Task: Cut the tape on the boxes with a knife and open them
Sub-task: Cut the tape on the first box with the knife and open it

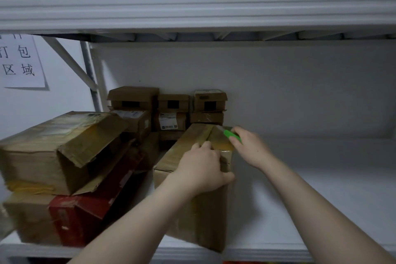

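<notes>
two bare forearms reach in from the bottom edge. the left hand (201,169) grips the near top end of a tall cardboard box (201,225), with its fingers curled over the taped top and its thumb wrapped down the right side. the box stands at the front of the white shelf (310,188) and runs away from the camera. just beyond, the right hand (251,148) is closed round a green knife (232,135), which points at the far right part of the glossy tape (218,141) on the box top; the blade is blurred. to the left an opened box (38,152) with loose flaps lies on a red box (85,214). against the back wall sit stacks of small boxes (132,97). a paper sign (20,62) hangs far left.
</notes>
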